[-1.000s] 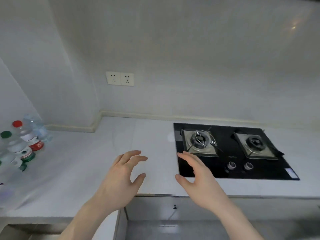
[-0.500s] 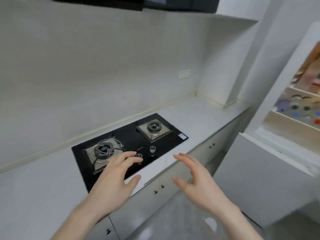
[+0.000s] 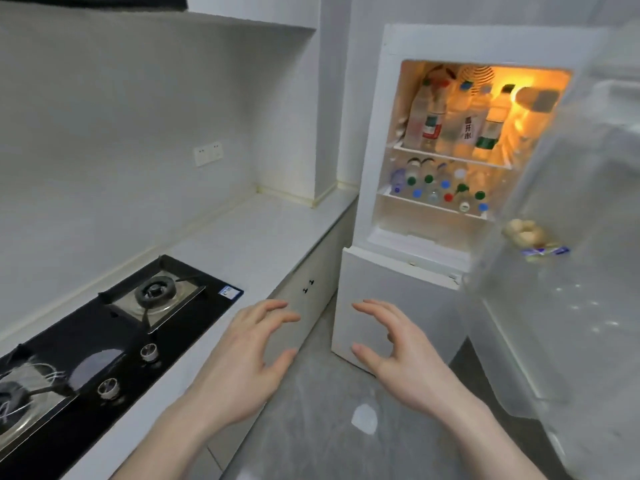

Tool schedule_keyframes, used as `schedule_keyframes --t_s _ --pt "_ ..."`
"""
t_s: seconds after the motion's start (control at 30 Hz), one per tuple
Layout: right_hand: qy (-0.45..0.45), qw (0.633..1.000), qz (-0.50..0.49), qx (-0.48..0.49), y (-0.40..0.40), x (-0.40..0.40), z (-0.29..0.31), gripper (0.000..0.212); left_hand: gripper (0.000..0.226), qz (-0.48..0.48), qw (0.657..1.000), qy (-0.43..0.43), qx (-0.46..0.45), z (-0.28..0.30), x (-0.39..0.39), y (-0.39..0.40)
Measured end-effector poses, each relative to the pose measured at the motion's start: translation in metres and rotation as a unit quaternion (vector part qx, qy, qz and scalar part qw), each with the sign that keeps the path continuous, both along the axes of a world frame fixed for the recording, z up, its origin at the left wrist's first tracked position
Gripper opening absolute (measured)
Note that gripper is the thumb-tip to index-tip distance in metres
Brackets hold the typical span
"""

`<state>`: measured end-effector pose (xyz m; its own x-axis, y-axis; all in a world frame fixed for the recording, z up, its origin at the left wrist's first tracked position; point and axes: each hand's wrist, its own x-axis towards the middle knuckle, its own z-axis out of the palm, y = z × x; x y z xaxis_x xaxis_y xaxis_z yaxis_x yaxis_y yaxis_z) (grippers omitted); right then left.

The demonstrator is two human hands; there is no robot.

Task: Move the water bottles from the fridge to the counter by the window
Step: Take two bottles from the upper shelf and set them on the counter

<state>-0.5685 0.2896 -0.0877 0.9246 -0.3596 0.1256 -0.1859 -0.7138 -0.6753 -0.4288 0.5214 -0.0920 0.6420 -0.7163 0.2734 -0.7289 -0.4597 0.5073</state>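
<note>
Water bottles (image 3: 450, 133) now fill my head view, standing on the lit shelves of the open fridge (image 3: 408, 271); half a second ago only its edge showed past the stove (image 3: 114, 327). My left hand (image 3: 242, 365) and right hand (image 3: 401, 358) hang empty, fingers spread, well short of them.

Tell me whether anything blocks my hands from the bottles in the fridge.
Nothing visible does. The fridge door is swung open to the right, and both the left hand and right hand are empty over bare floor. The bottles stand exposed on the lit shelves, with no counter edge between.
</note>
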Motion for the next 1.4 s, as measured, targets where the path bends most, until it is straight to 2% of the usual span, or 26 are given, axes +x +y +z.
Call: schedule_keyframes --t_s 0.3,0.5,0.97,1.2,1.4 --pt "-0.021 0.99 -0.138 0.0 -0.099 -0.04 -0.003 0.057 0.041 -0.137 0.99 0.0 0.004 0.008 0.016 -0.137" --pt "-0.022 0.978 -0.207 -0.011 -0.14 -0.036 -0.001 0.057 0.042 -0.205 0.979 -0.014 0.001 0.013 0.048 -0.208" --pt "-0.065 0.944 -0.324 -0.023 -0.188 0.068 0.025 0.056 0.04 -0.313 0.949 -0.042 -0.007 0.04 0.183 -0.311" --pt "-0.068 0.936 -0.345 -0.031 -0.204 0.106 0.032 0.055 0.04 -0.333 0.941 -0.055 -0.001 0.039 0.233 -0.342" --pt "-0.074 0.931 -0.354 -0.049 -0.25 0.137 0.04 0.055 0.039 -0.343 0.937 -0.066 -0.019 0.055 0.266 -0.396"
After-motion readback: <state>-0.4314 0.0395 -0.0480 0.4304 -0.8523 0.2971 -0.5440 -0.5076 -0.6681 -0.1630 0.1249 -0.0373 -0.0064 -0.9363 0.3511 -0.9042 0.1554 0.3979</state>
